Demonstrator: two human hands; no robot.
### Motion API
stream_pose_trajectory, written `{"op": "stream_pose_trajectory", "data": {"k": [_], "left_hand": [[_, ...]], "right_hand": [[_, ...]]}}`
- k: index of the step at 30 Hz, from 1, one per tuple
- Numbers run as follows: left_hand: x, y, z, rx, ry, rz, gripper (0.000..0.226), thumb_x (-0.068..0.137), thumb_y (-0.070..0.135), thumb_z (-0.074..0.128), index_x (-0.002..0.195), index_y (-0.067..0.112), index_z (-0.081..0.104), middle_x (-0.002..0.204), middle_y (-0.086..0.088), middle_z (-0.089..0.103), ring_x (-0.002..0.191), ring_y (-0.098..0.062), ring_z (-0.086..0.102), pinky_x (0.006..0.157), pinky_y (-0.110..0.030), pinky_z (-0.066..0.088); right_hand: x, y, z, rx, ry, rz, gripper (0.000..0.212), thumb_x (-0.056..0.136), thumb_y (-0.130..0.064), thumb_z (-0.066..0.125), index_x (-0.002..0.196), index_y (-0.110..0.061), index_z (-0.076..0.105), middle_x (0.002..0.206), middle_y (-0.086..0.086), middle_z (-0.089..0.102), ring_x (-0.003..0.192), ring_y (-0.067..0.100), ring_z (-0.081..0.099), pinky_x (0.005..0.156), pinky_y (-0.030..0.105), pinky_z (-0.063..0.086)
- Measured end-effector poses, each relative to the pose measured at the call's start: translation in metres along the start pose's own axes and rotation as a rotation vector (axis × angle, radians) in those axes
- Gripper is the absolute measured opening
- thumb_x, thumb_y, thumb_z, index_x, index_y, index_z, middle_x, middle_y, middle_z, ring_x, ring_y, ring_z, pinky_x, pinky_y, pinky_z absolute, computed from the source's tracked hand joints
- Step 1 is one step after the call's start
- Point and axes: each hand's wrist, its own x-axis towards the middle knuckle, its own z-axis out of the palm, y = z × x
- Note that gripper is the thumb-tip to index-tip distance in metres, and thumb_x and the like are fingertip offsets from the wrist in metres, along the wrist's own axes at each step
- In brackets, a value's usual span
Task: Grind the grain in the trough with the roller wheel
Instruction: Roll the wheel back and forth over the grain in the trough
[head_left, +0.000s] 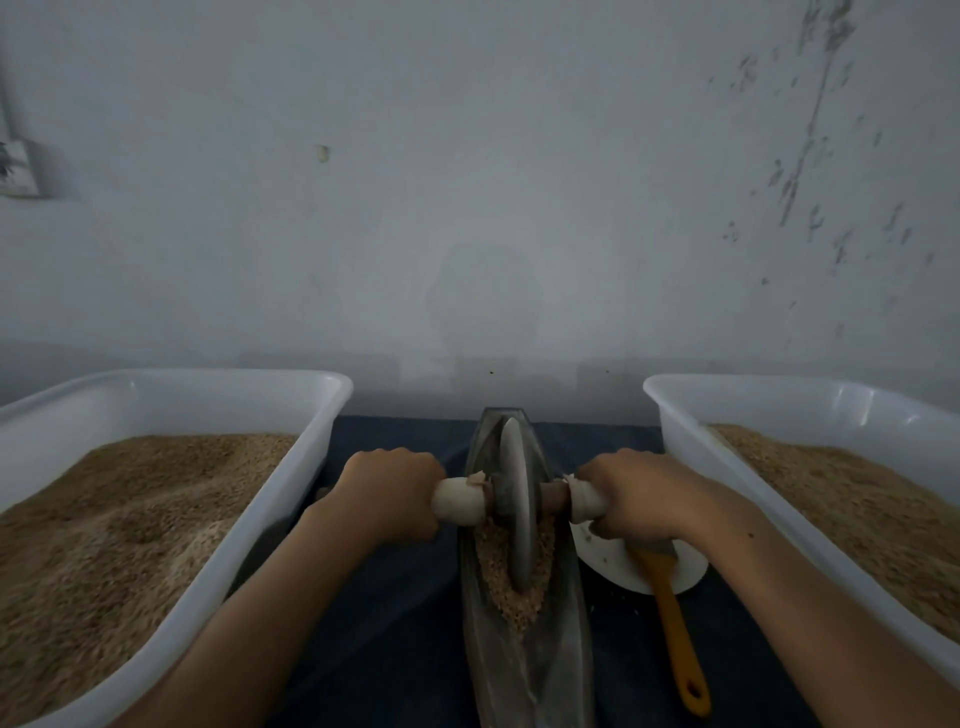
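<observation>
Both hands (387, 493) (631, 493) grip roller wheel (515, 504) handles (trough (524, 649) near end bare).

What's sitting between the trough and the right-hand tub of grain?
In the head view, a white plate lies on the dark cloth between the trough and the right tub, with an orange-handled brush resting on it, partly under the right hand.

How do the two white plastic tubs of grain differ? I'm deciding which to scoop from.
The left white plastic tub is heaped almost to its near rim, while the right white plastic tub shows more bare inner wall above its grain. The left tub's surface is lumpy with a dent; the right tub's slopes smoothly. Both hold similar tan grain and flank the trough.
</observation>
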Motion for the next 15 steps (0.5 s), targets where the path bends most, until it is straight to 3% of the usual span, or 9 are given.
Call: {"op": "stream_pose_trajectory", "data": {"k": [5, 10, 15], "left_hand": [[0.003, 0.001, 0.006, -0.028, 0.151, -0.004, 0.030, 0.085, 0.041, 0.059, 0.111, 0.026, 0.056, 0.105, 0.003, 0.064, 0.097, -0.017, 0.060, 0.078, -0.030, 0.042], [0.002, 0.004, 0.012, -0.057, 0.255, -0.034, 0.025, 0.086, 0.041, 0.056, 0.105, 0.026, 0.051, 0.103, 0.004, 0.062, 0.095, -0.017, 0.059, 0.069, -0.027, 0.034], [-0.001, 0.002, 0.003, -0.063, 0.176, -0.040, 0.029, 0.086, 0.042, 0.057, 0.110, 0.027, 0.053, 0.107, 0.004, 0.063, 0.098, -0.018, 0.060, 0.075, -0.030, 0.040]], "right_hand": [[0.004, -0.002, 0.009, 0.019, 0.155, 0.015, 0.021, 0.089, -0.016, 0.057, 0.110, -0.019, 0.055, 0.107, 0.004, 0.061, 0.096, 0.022, 0.060, 0.078, 0.033, 0.048], [0.012, -0.005, 0.021, 0.001, 0.351, 0.013, 0.018, 0.091, -0.018, 0.052, 0.108, -0.021, 0.046, 0.107, -0.001, 0.061, 0.099, 0.021, 0.058, 0.081, 0.033, 0.043], [0.009, -0.003, 0.017, -0.020, 0.278, 0.031, 0.019, 0.089, -0.018, 0.054, 0.107, -0.021, 0.051, 0.107, 0.001, 0.062, 0.096, 0.022, 0.059, 0.074, 0.032, 0.043]]}}
